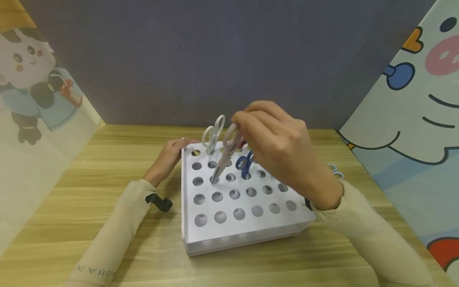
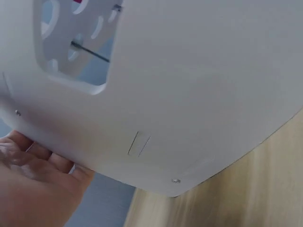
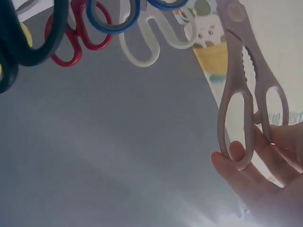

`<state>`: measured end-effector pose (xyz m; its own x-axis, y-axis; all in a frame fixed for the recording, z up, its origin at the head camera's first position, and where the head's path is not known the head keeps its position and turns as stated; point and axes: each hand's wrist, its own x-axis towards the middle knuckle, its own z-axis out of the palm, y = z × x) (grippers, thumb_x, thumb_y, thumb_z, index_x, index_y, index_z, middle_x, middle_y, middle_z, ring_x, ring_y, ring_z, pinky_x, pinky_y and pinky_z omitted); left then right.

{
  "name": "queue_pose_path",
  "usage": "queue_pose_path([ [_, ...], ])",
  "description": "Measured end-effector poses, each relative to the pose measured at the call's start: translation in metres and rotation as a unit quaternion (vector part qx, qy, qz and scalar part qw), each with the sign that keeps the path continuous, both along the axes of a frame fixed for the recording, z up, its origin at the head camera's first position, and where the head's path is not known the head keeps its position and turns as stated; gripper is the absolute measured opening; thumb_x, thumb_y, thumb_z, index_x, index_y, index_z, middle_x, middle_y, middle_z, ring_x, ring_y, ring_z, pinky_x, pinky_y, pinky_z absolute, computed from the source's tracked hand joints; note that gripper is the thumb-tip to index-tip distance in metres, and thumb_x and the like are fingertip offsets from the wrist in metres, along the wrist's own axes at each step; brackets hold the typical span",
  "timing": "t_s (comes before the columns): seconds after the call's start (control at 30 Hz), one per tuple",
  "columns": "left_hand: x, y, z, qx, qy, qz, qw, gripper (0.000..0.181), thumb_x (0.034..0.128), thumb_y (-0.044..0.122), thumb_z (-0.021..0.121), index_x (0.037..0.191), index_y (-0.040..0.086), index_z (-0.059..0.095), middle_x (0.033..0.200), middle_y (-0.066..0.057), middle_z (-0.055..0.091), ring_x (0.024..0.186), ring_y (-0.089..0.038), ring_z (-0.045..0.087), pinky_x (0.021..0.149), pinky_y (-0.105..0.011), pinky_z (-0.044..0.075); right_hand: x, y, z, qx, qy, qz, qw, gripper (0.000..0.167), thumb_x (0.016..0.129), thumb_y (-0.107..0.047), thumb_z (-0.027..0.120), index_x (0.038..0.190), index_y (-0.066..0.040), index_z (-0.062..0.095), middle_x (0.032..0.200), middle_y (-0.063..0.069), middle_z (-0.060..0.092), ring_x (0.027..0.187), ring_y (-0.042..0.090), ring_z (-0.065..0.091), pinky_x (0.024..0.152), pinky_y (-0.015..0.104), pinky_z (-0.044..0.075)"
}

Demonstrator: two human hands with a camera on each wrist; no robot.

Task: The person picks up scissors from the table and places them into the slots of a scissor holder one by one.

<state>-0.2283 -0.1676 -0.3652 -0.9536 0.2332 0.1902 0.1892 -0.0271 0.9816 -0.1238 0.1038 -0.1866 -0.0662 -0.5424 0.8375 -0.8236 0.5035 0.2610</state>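
My right hand point(image 1: 283, 147) holds pinkish-grey scissors point(image 1: 224, 158) by the handle loops. Their blades point down, with the tips at a hole in the white box-shaped rack point(image 1: 247, 229); how far they reach in is unclear. In the right wrist view, fingers hook through the scissors' loops, and the serrated inner grip shows. My left hand point(image 1: 168, 159) rests against the rack's far left corner; in the left wrist view its fingertips are partly hidden at the panel's edge. White scissors point(image 1: 211, 146) and blue scissors point(image 1: 245, 172) stand upright in holes nearby.
Red scissors point(image 3: 75, 33) and a dark teal handle point(image 3: 59, 35) stand among others in the rack. Light blue handle loops point(image 1: 335, 172) show beyond my right forearm. A grey panel point(image 1: 229, 63) rises behind the wooden table point(image 1: 150, 255), with printed walls on both sides.
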Motion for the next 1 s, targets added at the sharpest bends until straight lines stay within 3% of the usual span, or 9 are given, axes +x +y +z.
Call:
queue_pose_path([
  [0.1,-0.001,-0.001,-0.001,0.024,-0.005,-0.01,0.9997,0.038,0.1036,0.015,0.039,0.116,-0.006,0.068,0.114,-0.009,0.071,0.11,-0.021,0.063,0.096,-0.033,0.051,0.0,-0.009,0.002,0.02,0.024,0.006,0.9995,0.015,0.096,0.006,0.056,0.098,0.003,0.07,0.088,0.012,0.073,0.09,0.029,0.067,0.07,0.037,0.06],
  [0.23,-0.002,-0.002,-0.002,0.016,0.001,-0.007,0.9998,0.04,0.1033,0.017,0.037,0.114,-0.003,0.07,0.11,-0.005,0.072,0.107,-0.02,0.064,0.092,-0.03,0.052,0.001,-0.015,0.004,0.019,0.038,0.015,0.999,0.018,0.094,0.008,0.055,0.097,0.001,0.071,0.086,0.01,0.072,0.089,0.028,0.067,0.069,0.037,0.06],
  [0.4,-0.003,-0.003,-0.001,0.002,-0.004,-0.004,1.0,0.042,0.1038,0.021,0.038,0.116,-0.003,0.07,0.109,-0.004,0.073,0.104,-0.02,0.065,0.092,-0.031,0.052,0.001,-0.018,0.002,0.028,0.033,0.023,0.9988,0.022,0.094,0.01,0.052,0.098,0.0,0.071,0.085,0.01,0.072,0.088,0.028,0.067,0.069,0.037,0.06],
  [0.6,-0.003,-0.004,0.001,0.011,0.004,-0.014,0.9998,0.042,0.1037,0.018,0.035,0.114,0.001,0.072,0.109,-0.002,0.073,0.102,-0.02,0.066,0.091,-0.032,0.053,0.0,-0.027,-0.008,0.089,0.005,0.031,0.9956,0.029,0.091,0.012,0.049,0.101,-0.003,0.071,0.09,0.007,0.072,0.094,0.026,0.066,0.07,0.035,0.06],
  [0.73,-0.002,-0.003,0.001,0.021,0.005,-0.016,0.9996,0.041,0.1043,0.017,0.035,0.107,0.009,0.075,0.104,-0.001,0.073,0.096,-0.018,0.067,0.083,-0.028,0.055,-0.001,-0.032,-0.019,0.153,-0.028,0.01,0.9878,0.03,0.084,0.01,0.061,0.107,-0.007,0.07,0.095,0.005,0.073,0.095,0.024,0.065,0.068,0.032,0.059],
  [0.87,-0.001,-0.002,0.0,-0.004,0.009,-0.007,0.9999,0.042,0.1038,0.018,0.035,0.107,0.005,0.074,0.103,-0.002,0.073,0.09,-0.017,0.069,0.077,-0.028,0.057,-0.001,-0.039,-0.032,0.224,-0.05,-0.034,0.9728,0.028,0.082,-0.001,0.074,0.107,-0.008,0.066,0.09,0.005,0.071,0.09,0.023,0.064,0.063,0.029,0.057],
  [1.0,-0.001,-0.001,-0.001,-0.027,0.017,0.004,0.9995,0.044,0.1045,0.021,0.034,0.111,0.0,0.072,0.102,-0.001,0.074,0.087,-0.017,0.069,0.074,-0.028,0.057,-0.001,-0.044,-0.037,0.251,-0.063,-0.06,0.964,0.026,0.083,-0.006,0.076,0.106,-0.009,0.064,0.084,0.004,0.069,0.088,0.022,0.062,0.058,0.027,0.055],
])
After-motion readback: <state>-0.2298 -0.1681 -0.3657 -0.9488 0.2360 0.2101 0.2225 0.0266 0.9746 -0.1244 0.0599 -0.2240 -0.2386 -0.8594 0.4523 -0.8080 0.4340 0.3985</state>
